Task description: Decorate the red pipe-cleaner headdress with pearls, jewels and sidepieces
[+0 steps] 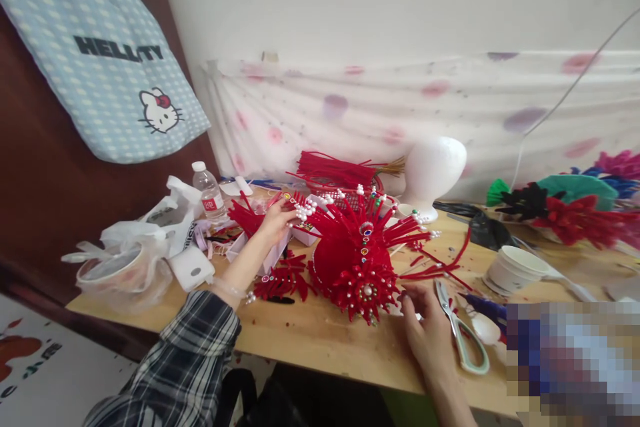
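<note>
A red headdress point(333, 257) of fuzzy chenille stems sits on the wooden table. It has a pearl-studded flower at its lower front, a column of coloured gems above it, and a fan of pearl-tipped spikes. My left hand point(277, 221) is closed on the spikes at its upper left side, fingertips partly hidden among pearls. Low at the right edge of the flower, my right hand point(424, 319) has thumb and fingers curled in against the headdress. A red frond-shaped piece point(287, 280) with gems lies below my left wrist. Green-handled scissors point(463, 333) rest just right of my right hand.
Behind stand a red basket point(345, 199) with a bundle of red stems point(335, 170) and a white foam head point(434, 170). A paper cup point(515, 270) and coloured flowers point(570, 213) are at right. Leftward are a water bottle point(209, 197) and a plastic-wrapped bowl point(115, 273).
</note>
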### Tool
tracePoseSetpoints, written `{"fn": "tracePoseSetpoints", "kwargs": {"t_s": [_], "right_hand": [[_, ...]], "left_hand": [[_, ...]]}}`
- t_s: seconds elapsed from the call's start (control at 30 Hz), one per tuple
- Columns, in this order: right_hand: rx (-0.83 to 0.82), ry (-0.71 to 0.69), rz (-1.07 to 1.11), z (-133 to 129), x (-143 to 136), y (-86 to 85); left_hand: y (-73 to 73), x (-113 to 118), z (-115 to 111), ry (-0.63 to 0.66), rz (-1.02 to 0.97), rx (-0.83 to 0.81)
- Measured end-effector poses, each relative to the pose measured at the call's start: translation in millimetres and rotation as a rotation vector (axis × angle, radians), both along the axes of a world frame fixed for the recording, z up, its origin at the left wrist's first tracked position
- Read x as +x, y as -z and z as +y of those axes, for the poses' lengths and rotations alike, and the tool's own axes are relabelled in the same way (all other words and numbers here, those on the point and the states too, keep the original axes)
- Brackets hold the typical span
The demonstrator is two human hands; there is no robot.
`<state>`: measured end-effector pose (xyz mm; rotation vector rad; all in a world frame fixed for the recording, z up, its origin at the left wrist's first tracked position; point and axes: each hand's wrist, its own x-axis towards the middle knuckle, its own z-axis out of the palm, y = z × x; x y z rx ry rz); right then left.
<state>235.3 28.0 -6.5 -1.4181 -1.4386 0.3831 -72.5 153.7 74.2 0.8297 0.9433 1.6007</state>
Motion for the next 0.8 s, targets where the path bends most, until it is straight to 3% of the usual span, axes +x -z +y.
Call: {"fn": "tracePoseSetpoints", "kwargs": {"t_s": [0.17,0.27,0.4,0.53,0.67,0.8], "right_hand": [[-0.032,-0.033,-0.033,-1.7,-1.2,-5.6],[-0.040,-0.051,-0.037,-1.4,-1.7,-5.3],[-0.052,-0.069,-0.040,-0.9,-2.2,-3.7],[-0.056,-0.071,-0.031,-2.4,-1.9,-5.6],[-0.078,-0.092,-0.016,-3.1,-0.6,-3.6],[-0.068,-0.116,-0.026,-1.8,0.6,2.8]], "left_hand": [[-20.7,-15.4,9.2,0.007,0.046,0.030],[-40.2,-17.5,13.7,0.028,0.159,0.056],[-78.6,5.7,25.8,0.188,0.396,0.122],[-108.5,43.5,32.7,0.444,0.661,0.178],[-114.2,65.4,28.0,0.645,0.834,0.204],[-115.6,66.5,24.3,0.689,0.923,0.222]]}}
